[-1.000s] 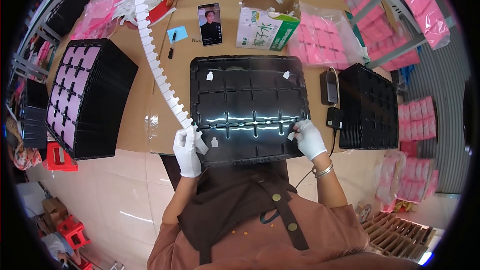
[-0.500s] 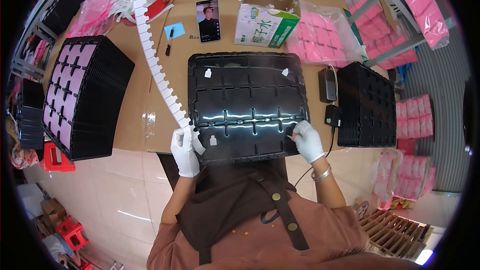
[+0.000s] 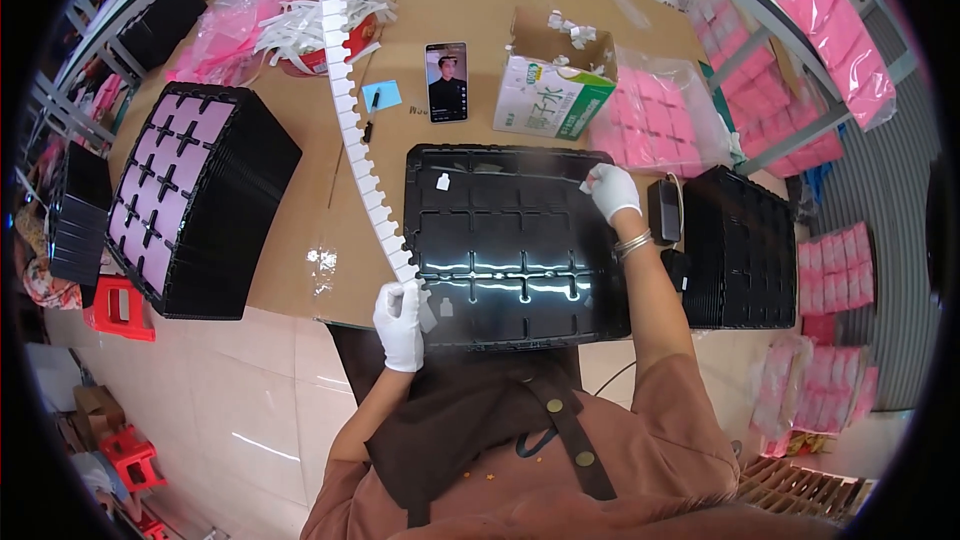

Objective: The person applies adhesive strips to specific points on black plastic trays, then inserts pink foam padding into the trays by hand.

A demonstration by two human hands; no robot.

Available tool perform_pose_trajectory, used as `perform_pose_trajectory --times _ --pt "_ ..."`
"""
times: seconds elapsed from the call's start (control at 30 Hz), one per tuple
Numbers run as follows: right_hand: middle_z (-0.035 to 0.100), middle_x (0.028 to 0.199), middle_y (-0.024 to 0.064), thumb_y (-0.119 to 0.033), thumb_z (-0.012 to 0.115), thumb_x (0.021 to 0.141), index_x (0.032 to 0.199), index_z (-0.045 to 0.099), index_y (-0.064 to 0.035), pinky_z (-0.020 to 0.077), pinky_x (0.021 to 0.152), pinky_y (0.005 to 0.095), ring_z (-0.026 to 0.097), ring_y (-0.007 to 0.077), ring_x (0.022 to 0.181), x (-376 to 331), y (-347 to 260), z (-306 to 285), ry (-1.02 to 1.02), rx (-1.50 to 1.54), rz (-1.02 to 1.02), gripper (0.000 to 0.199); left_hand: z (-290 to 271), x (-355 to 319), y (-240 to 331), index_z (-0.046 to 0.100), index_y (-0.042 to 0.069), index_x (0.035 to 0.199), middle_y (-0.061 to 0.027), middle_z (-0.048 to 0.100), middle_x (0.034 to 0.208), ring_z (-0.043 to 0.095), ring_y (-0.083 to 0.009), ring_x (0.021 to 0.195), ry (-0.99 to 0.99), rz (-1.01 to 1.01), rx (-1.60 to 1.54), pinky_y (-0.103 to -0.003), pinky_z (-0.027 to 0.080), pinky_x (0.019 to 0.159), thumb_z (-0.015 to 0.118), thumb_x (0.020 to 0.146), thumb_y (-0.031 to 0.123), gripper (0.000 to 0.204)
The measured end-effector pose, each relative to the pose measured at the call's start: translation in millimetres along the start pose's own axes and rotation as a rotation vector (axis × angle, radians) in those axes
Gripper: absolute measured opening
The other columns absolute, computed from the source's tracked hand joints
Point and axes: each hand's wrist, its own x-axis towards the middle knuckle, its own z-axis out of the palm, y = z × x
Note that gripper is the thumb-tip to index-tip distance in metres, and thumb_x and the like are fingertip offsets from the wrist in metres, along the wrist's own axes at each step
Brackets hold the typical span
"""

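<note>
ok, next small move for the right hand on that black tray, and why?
Probably press the small white piece down into the far-right cell. The right hand already rests on it at the black tray top corner, while the left hand holds the white strip end at the near edge.

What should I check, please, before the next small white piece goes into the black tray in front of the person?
1. Black tray lies flat on the table: ok.
2. Left hand grips the end of the white strip at the tray's near left corner: ok.
3. Right hand rests at the tray's far right corner, on a small white piece: ok.
4. Some tray compartments show no white piece: ok.
5. Piece under the right hand seated properly: cannot tell, the glove hides it.
6. Phone and carton box lie beyond the tray, apart from it: ok.
</note>
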Motion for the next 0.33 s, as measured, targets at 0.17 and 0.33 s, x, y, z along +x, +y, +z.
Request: perform_pose_trajectory --times 0.17,0.33 --pt "0.064 0.074 0.0186 -0.006 0.064 0.075 0.079 0.062 0.0 0.0501 0.069 0.0342 0.065 0.0269 0.073 9 13 2 -0.173 0.337 0.143 0.007 -3 2 0 0.052 0.002 0.086 -0.005 0.06 0.088 0.055 -0.0083 0.077 0.011 -0.02 0.038 -0.023 0.044 0.07 0.054 0.09 0.008 0.007" --pt "0.064 0.083 0.0227 -0.011 0.07 0.071 0.08 0.064 -0.0017 0.0499 0.075 0.0403 0.065 0.0297 0.08 12 -8 -7 -0.159 -0.017 0.104 0.014 -3 3 1 0.054 0.003 0.088 -0.0055 0.06 0.088 0.056 -0.0103 0.079 -0.018 -0.045 0.05 -0.027 0.047 0.08 0.055 0.091 0.009 0.007"
